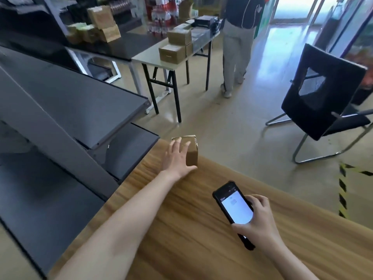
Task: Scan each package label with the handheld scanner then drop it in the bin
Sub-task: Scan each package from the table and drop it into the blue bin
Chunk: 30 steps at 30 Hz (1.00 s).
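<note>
A small brown cardboard package stands at the far corner of the wooden table. My left hand lies over its near side, fingers spread on top and thumb along its base. My right hand holds the black handheld scanner, whose lit white screen faces up, above the table to the right of the package. No label on the package is visible from here. No bin is in view.
Dark metal shelving runs along the left, close to the table edge. A folding table with several cardboard boxes stands further back. A person stands beside it. A black chair is on the right, near yellow-black floor tape.
</note>
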Motion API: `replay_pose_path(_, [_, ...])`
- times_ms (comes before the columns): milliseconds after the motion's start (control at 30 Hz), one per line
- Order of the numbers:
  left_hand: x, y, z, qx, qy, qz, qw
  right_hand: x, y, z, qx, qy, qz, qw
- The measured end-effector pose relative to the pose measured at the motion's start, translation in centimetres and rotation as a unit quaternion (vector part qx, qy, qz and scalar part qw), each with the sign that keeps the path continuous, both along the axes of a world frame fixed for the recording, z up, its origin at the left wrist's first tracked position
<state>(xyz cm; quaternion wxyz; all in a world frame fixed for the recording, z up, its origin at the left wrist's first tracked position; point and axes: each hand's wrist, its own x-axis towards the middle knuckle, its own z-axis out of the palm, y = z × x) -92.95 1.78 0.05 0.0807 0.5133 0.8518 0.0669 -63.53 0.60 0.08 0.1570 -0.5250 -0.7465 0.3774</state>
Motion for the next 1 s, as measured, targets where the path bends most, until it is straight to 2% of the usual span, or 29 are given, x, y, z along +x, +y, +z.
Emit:
replay_pose_path(233, [-2.5,5.4,-2.2,-0.004,-0.028,0.037,0.999,-1.9,0.7,-2.2,-0.027,0.016,-0.013,0.999])
replay_pose_path(367, [-2.2,5.0,-2.9,0.001,-0.030,0.055,0.998,-1.9,0.5,-3.0,-0.040,0.015,-0.022,0.999])
replay_pose_path(567, [-0.9,-0.2,-3.2,0.058,-0.021,-0.029,0.998,-1.3,-0.2,-3.0,-0.048,0.002,-0.032,0.998])
replay_pose_path(767, [0.9,-7.1,-5.3,0.179,-0.093,-0.011,0.979,-0.3,-2.2,-3.5,-0.056,-0.012,-0.025,0.998])
replay_pose_path(900, [1.5,-9.8,-6.8,0.189,-0.117,0.016,0.975,0.0,-3.9,-3.6,-0.063,-0.021,-0.022,0.998])
replay_pose_path(1000, [1.9,-10.7,-7.6,0.153,-0.123,0.059,0.979,0.0,-4.8,-3.5,-0.065,-0.027,-0.022,0.997])
